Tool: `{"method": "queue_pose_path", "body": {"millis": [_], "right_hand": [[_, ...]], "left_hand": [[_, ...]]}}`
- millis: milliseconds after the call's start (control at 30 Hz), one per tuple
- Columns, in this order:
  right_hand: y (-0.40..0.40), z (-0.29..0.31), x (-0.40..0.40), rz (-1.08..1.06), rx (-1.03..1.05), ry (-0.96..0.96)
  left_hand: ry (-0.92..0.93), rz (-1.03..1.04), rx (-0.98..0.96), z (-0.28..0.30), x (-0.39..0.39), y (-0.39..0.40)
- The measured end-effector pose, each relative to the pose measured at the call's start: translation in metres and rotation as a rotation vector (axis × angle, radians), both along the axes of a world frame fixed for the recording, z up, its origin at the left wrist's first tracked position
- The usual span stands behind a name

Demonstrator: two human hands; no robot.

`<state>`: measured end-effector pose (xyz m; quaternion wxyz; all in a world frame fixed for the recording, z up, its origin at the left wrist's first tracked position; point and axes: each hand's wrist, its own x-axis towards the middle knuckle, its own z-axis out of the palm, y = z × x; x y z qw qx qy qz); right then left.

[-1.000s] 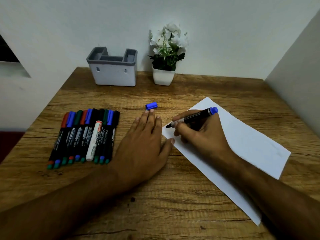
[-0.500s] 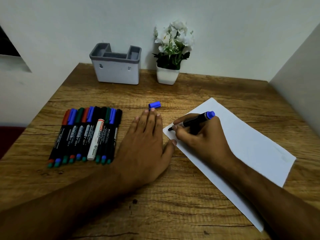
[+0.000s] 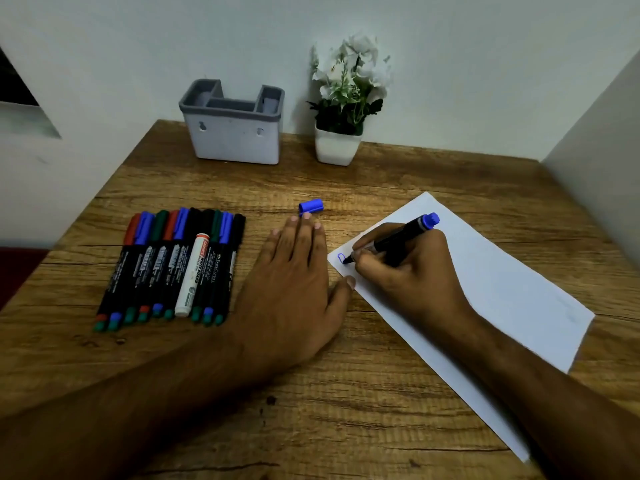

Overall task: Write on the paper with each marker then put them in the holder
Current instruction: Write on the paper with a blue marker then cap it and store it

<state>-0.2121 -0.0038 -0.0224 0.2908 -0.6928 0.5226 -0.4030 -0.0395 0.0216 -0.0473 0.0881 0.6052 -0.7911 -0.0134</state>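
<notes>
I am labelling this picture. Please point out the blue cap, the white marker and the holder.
blue cap (image 3: 311,206), head view, middle of its side.
white marker (image 3: 192,274), head view, middle of its barrel.
holder (image 3: 235,139), head view, front wall.

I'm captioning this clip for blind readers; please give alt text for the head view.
A right hand writes a small blue mark with a blue marker on white paper. The left hand rests flat on the wooden table, beside a row of markers.

A white-flowered plant in a white pot (image 3: 337,147) stands on the wooden table (image 3: 346,410).
</notes>
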Motion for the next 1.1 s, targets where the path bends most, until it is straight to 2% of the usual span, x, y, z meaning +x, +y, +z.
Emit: {"method": "queue_pose_path", "body": {"millis": [233,1100], "right_hand": [[-0.0034,-0.0028,0.0008,-0.084,0.007,-0.003],[-0.0036,-0.0023,0.0002,-0.162,0.023,0.007]], "left_hand": [[-0.005,0.0,0.001,0.0014,-0.0003,0.0005],[0.01,-0.007,-0.024,-0.0018,-0.0001,0.0]]}}
